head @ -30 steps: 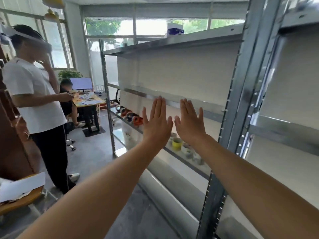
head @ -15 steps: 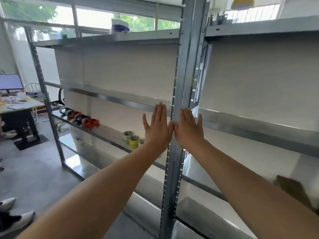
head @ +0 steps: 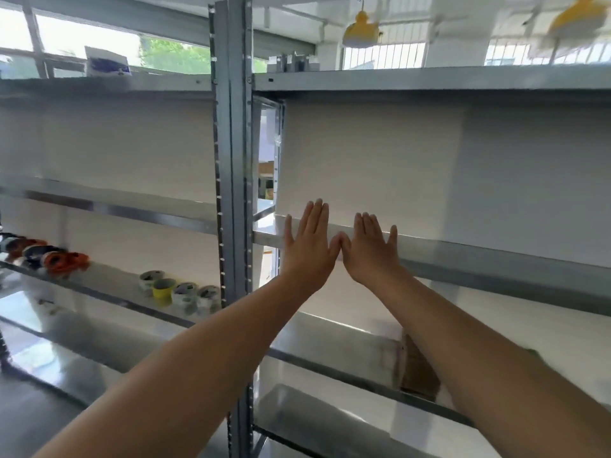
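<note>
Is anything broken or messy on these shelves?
Nothing looks broken or spilled. The tape rolls stand in a neat row on the left shelf. Only a brown cardboard piece lies alone on a lower right shelf, a bit stray. The left hand and right hand are flat and hold nothing.

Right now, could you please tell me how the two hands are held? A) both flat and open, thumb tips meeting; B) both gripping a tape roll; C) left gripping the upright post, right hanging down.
A: the left hand and right hand are raised with straight fingers, thumbs touching, holding nothing, in front of the shelf edge.
</note>
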The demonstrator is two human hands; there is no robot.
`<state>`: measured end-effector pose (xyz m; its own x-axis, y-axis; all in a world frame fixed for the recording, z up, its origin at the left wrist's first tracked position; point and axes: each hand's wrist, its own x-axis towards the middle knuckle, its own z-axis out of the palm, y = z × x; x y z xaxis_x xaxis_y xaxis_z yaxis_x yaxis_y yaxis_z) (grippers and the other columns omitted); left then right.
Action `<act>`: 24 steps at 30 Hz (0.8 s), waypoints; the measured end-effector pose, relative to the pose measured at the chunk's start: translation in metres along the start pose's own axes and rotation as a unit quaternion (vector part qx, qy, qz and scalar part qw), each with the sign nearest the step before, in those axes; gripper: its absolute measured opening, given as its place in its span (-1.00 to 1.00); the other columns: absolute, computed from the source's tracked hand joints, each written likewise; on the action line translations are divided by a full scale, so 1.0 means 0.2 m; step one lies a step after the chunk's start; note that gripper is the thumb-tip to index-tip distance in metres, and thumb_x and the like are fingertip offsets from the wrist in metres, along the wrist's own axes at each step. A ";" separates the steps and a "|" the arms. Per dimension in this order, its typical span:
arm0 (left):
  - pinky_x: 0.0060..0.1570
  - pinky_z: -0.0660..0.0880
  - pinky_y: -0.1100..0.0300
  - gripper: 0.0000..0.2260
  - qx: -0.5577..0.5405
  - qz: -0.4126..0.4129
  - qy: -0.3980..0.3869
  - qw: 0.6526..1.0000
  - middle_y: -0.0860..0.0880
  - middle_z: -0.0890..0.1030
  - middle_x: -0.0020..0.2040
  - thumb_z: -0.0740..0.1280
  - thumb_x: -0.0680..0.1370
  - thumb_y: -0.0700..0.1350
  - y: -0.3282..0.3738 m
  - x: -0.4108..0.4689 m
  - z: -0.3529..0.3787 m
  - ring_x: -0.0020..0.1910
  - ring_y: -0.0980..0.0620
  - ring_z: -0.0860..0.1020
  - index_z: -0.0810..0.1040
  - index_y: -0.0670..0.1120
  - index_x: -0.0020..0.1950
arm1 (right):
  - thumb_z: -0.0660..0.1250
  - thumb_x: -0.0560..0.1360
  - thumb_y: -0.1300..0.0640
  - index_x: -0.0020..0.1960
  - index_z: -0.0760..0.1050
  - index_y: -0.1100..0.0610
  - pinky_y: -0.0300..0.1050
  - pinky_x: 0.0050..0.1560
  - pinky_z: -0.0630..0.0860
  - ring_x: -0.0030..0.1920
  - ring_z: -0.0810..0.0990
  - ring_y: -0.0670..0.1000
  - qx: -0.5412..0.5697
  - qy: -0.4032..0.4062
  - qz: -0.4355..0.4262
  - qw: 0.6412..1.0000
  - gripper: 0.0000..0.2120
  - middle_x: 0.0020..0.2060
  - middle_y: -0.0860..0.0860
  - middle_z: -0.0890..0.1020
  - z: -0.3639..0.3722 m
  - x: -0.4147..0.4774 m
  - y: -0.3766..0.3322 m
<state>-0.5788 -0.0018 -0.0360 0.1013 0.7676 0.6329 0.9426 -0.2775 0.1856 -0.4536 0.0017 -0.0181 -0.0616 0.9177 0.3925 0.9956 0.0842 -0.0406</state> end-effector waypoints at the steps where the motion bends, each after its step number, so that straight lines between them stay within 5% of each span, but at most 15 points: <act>1: 0.52 -0.29 -0.05 -0.44 0.004 0.015 -0.002 1.000 0.02 -0.11 0.62 -0.09 0.68 0.15 0.08 0.01 0.04 0.58 0.07 -0.20 -0.10 -0.07 0.61 | -0.20 0.67 -0.13 0.60 -0.16 0.19 0.23 0.53 -0.18 0.58 -0.15 0.03 -0.003 -0.003 0.013 1.000 -0.38 0.60 0.07 -0.07 0.00 -0.01 0.10; 12: 0.51 -0.32 0.04 -0.44 -0.069 0.171 -0.028 0.982 0.01 -0.09 0.62 -0.04 0.68 0.13 1.11 0.10 0.40 0.58 0.06 -0.22 -0.06 -0.08 0.61 | -0.24 0.65 -0.18 0.60 -0.20 0.15 0.21 0.52 -0.25 0.58 -0.20 0.03 -0.044 -0.005 0.160 0.986 -0.37 0.59 0.05 -0.12 -0.09 -0.29 1.18; 24: 0.51 -0.36 0.03 -0.39 -0.150 0.349 -0.052 0.924 0.01 -0.21 0.61 -0.06 0.67 0.18 2.13 -0.14 0.66 0.55 0.04 -0.32 -0.17 -0.08 0.61 | -0.24 0.64 -0.22 0.60 -0.14 0.17 0.22 0.51 -0.22 0.58 -0.14 0.02 -0.095 -0.010 0.342 0.935 -0.33 0.60 0.04 -0.06 -0.23 -0.99 2.07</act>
<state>-0.1378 -0.0652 -0.0749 0.6961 0.3889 0.6036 0.5077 -0.8610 -0.0307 -0.0270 -0.1621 -0.0708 0.5940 0.7388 0.3182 0.7973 -0.5933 -0.1108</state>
